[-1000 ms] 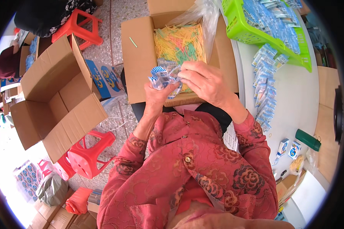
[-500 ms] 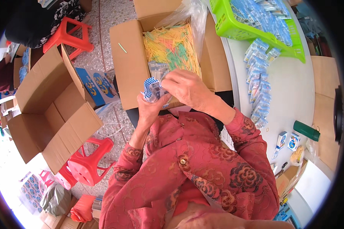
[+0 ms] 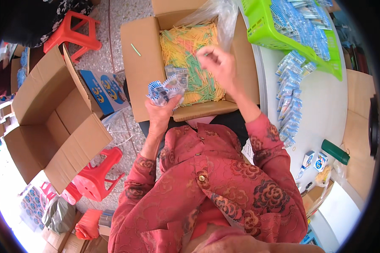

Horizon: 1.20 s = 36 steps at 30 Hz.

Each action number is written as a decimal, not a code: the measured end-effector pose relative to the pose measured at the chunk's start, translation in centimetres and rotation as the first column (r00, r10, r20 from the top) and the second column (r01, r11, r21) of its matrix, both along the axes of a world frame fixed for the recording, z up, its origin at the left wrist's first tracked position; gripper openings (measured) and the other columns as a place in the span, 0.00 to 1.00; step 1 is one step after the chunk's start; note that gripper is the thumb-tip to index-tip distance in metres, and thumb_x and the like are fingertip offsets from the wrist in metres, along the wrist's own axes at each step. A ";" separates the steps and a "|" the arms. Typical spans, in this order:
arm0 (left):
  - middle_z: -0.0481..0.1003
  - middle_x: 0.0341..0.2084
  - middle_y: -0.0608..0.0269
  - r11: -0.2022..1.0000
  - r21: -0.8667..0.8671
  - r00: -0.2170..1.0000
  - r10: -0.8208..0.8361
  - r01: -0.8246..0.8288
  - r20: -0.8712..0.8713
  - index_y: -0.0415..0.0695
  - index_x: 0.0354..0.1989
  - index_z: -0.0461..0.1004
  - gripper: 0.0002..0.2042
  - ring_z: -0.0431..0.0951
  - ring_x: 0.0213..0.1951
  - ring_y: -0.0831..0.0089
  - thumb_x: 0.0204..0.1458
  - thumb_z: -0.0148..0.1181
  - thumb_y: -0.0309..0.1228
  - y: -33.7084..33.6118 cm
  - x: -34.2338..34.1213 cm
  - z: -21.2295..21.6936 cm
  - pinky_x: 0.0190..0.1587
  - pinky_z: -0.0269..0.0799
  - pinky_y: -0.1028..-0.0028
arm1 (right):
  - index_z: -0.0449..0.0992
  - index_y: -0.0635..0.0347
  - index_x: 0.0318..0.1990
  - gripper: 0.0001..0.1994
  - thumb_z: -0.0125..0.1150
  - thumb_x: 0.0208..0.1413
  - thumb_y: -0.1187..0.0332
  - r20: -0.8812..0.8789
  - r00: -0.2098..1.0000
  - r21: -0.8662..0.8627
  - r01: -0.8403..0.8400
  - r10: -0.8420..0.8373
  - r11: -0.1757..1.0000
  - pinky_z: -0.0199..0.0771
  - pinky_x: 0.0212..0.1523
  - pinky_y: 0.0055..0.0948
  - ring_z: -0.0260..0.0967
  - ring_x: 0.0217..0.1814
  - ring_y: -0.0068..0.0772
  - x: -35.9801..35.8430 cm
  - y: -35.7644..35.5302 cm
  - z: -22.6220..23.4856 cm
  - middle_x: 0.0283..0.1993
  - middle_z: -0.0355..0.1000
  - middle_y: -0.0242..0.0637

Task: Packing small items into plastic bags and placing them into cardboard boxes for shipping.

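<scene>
White table [image 3: 321, 109] with a green basket [image 3: 264, 34], blue packets [image 3: 289, 103] beside the basket, dark green bottle [image 3: 335, 152] far from it.

Sticks [image 3: 179, 46] in box [image 3: 135, 76], basket [image 3: 274, 40] right (on table [image 3: 321, 109])

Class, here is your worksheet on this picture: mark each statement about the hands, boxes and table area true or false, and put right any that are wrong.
1. The left hand holds clear packaging with blue-and-white edges. True.
2. The right hand is inside the green basket. False: it is over the open box of coloured sticks.
3. A pale green stick lies on that box's left flap. True.
4. The green basket is on the white table. True.
5. The stools on the left are blue. False: they are red.
6. The dark green cylinder lies on the floor. False: it lies on the table.
</scene>
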<state>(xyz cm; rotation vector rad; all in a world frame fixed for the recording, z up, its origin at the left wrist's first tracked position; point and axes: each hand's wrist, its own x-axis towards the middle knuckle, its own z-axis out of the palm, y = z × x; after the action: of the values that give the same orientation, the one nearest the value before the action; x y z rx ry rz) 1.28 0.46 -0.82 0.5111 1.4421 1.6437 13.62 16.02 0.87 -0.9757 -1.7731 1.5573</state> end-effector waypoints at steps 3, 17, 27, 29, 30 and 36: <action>0.75 0.31 0.63 0.999 0.045 1.000 0.029 -0.028 -0.004 0.36 0.37 0.72 0.13 0.74 0.33 0.79 0.40 0.63 0.18 -0.2 -0.8 -0.5 0.36 0.72 0.79 | 0.73 0.61 0.36 0.05 0.54 0.52 0.73 -0.040 0.994 -0.063 0.103 -0.105 0.993 0.68 0.30 0.18 0.65 0.28 0.14 0.5 4.2 -7.3 0.30 0.69 0.28; 0.74 0.32 0.61 0.996 -0.068 0.997 0.063 -0.061 0.036 0.35 0.38 0.71 0.15 0.74 0.34 0.76 0.39 0.63 0.19 0.0 -2.0 0.3 0.38 0.71 0.77 | 0.75 0.62 0.31 0.08 0.55 0.42 0.71 0.578 0.816 0.335 -0.264 0.023 0.905 0.71 0.36 0.38 0.71 0.34 0.47 -7.2 6.1 -21.6 0.30 0.72 0.49; 0.72 0.34 0.62 0.990 -0.131 0.994 0.065 -0.053 0.092 0.39 0.40 0.66 0.21 0.74 0.36 0.74 0.35 0.66 0.16 0.6 -2.5 -0.2 0.39 0.72 0.74 | 0.75 0.63 0.26 0.05 0.53 0.41 0.76 0.813 0.581 0.302 -0.478 0.039 0.825 0.72 0.31 0.39 0.72 0.34 0.48 -10.6 5.7 -20.7 0.31 0.73 0.47; 0.72 0.34 0.61 0.991 -0.130 0.997 0.046 -0.038 0.060 0.39 0.40 0.66 0.21 0.74 0.35 0.74 0.35 0.66 0.16 0.7 -2.5 -0.4 0.39 0.73 0.74 | 0.75 0.62 0.26 0.05 0.53 0.41 0.76 0.830 0.557 0.300 -0.487 0.027 0.820 0.73 0.31 0.39 0.72 0.34 0.46 -11.3 6.0 -21.2 0.31 0.73 0.47; 0.72 0.34 0.61 0.991 -0.132 0.997 0.043 -0.035 0.061 0.39 0.40 0.66 0.21 0.74 0.35 0.74 0.35 0.66 0.16 0.7 -2.5 -0.4 0.39 0.73 0.74 | 0.75 0.61 0.26 0.05 0.53 0.41 0.76 0.846 0.533 0.301 -0.496 0.013 0.814 0.73 0.31 0.38 0.72 0.34 0.45 -11.5 6.1 -21.5 0.31 0.73 0.46; 0.72 0.34 0.61 0.989 -0.137 0.997 0.055 -0.047 0.059 0.39 0.39 0.66 0.20 0.74 0.36 0.74 0.35 0.65 0.16 0.5 -2.5 -0.7 0.39 0.73 0.74 | 0.72 0.63 0.33 0.10 0.54 0.38 0.77 0.827 0.556 0.230 -0.466 0.081 0.855 0.72 0.34 0.41 0.71 0.35 0.51 -11.9 5.4 -22.3 0.31 0.72 0.52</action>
<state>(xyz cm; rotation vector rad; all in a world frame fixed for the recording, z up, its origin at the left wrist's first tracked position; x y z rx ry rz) -1.23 0.94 -1.53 0.3457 1.5189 1.5743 1.74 21.41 -21.42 -1.3147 -2.8820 0.7817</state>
